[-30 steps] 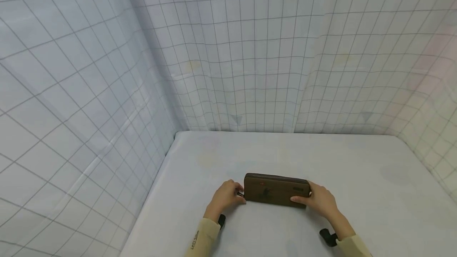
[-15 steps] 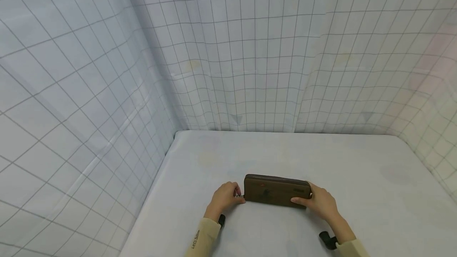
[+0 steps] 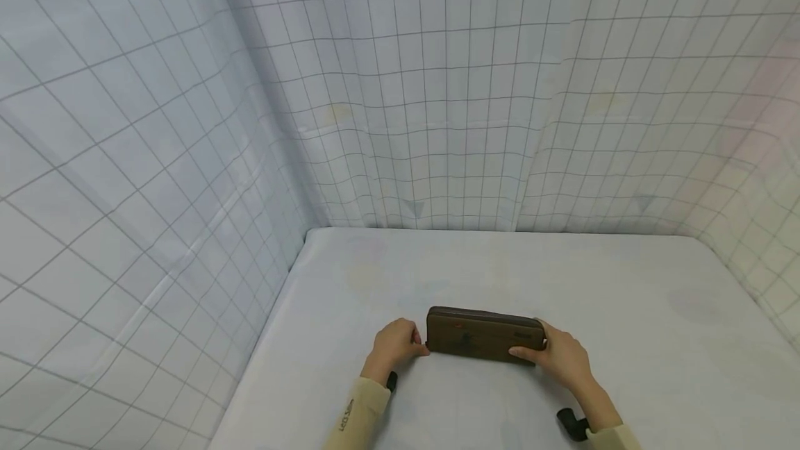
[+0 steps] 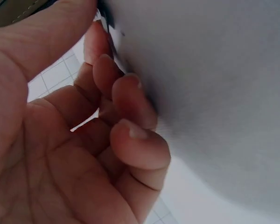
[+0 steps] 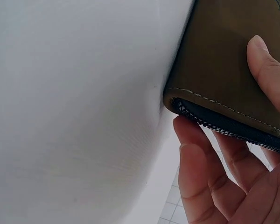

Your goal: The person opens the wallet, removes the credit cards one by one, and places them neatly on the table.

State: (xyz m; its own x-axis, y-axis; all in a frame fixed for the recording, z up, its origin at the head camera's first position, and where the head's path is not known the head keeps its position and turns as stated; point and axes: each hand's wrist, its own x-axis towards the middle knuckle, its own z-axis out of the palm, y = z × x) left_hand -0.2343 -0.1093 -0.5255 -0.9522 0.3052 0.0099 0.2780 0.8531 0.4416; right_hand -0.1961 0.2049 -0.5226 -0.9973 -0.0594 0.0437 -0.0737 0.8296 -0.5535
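Overall, the brown wallet (image 3: 469, 339) stands on edge on the desk (image 3: 487, 262) between two hands: left hand (image 3: 395, 342) pinching at the wallet's left end, right hand (image 3: 562, 354) clamped on its right end

White table (image 3: 350, 276), cloth-like surface; brown zip wallet (image 3: 465, 339) upright on long edge.

Soft, even light fills the space around me, bluish on the gridded cloth (image 3: 144, 158) at left, warmer toward the right. Faint, soft-edged shadows lie on the white desk (image 3: 500, 269). The wrist views are dimmer: the desk turns grey and blurred, darkening beside the left fingers (image 4: 140, 149).
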